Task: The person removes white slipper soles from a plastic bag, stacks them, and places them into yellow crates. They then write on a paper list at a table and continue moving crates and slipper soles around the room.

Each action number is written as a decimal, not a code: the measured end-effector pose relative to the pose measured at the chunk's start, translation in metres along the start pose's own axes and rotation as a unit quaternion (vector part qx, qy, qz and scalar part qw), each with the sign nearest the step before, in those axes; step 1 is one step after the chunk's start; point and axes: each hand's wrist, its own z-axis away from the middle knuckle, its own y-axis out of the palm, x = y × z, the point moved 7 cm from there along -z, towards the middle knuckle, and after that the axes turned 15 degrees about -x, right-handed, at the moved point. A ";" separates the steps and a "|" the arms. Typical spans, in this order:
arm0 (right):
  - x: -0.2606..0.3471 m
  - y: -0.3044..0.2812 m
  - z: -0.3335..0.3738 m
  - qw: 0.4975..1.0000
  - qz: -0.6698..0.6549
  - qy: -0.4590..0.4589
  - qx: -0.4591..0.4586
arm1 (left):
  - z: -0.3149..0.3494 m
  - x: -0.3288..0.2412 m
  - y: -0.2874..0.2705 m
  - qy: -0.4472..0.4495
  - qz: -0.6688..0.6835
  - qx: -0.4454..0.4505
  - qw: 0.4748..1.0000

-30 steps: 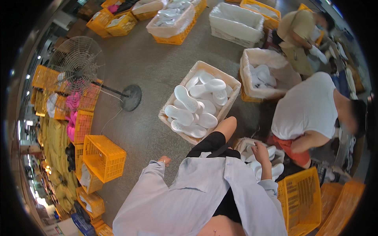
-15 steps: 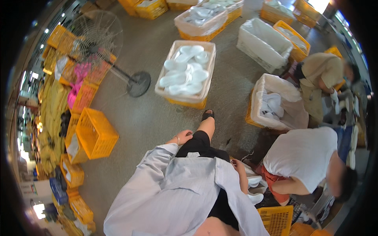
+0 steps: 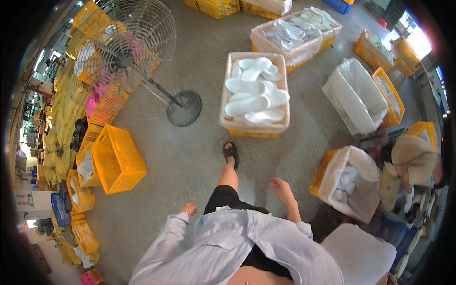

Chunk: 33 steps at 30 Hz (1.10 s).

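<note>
My left hand hangs beside my left hip, small in view, with loosely bent fingers and nothing visible in it. Out in front of my right side, my right hand is held over the floor, its fingers loosely parted and empty. Neither hand touches anything. Ahead of my sandaled foot stands a yellow crate with a pale liner, heaped with white shoe soles. Nearest to my right hand is another lined crate, tilted in view, with white soles low inside.
A standing fan with a round base is at the left. An orange-yellow crate lies nearby. A tall white-lined bin stands at right. Two people bend over work at the right. More sole-filled crates stand beyond.
I have stepped forward and the view has turned to the right-hand side's far area. My right hand has swung forward from my hip; my left has moved off my thigh, outward.
</note>
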 end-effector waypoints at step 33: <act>0.273 0.013 -0.417 0.987 -0.110 0.089 -0.071 | -0.316 -0.542 -0.294 0.189 0.124 -0.002 0.974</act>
